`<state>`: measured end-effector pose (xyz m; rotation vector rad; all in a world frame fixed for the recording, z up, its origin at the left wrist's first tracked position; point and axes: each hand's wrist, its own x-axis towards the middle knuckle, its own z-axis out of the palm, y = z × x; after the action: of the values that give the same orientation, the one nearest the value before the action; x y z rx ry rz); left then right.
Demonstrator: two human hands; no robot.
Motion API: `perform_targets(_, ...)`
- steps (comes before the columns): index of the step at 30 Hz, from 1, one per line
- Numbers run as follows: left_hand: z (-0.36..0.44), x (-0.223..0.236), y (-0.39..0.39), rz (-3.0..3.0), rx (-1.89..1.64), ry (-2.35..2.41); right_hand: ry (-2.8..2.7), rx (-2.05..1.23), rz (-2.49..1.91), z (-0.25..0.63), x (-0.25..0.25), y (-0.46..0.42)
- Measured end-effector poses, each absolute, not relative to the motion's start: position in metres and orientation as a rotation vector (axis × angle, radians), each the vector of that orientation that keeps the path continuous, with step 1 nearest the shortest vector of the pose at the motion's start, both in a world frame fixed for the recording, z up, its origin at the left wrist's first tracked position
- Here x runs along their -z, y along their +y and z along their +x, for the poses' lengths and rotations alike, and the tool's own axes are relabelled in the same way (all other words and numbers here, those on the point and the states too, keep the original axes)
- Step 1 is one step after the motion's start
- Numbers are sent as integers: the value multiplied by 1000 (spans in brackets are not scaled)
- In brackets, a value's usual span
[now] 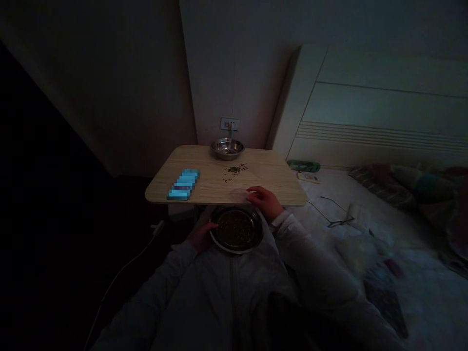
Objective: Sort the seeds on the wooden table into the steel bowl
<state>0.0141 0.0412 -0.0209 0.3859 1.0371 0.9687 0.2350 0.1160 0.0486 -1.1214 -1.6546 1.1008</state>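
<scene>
My left hand [202, 236] grips the left rim of a round metal plate [237, 229] holding dark small bits, held on my lap just below the table's near edge. My right hand [263, 201] rests on the near right part of the small wooden table [204, 184], fingers curled over a faint pale patch on the tabletop. A small heap of dark bits [236, 170] lies in the table's middle. A steel bowl [227, 148] stands at the table's far edge.
A blurred blue rectangle [184, 184] lies on the table's left. A wall socket [229, 124] is behind the bowl. To the right is a bed [402, 253] with a headboard, cables, a pillow and scattered items. A white cable runs on the dark floor left.
</scene>
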Motion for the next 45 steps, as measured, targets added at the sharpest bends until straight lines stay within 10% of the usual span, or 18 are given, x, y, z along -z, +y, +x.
perform_targets(15, 12, 21, 38, 354, -995, 980, -1791, -498, -1595, 245, -60, 181)
perform_targets(36, 14, 18, 37, 360, -1025, 987, -1824, -1234, -1437, 305, -87, 183)
perform_targets(45, 14, 18, 37, 347, -1020, 995, -1690, -708, -1635, 299, -67, 223)
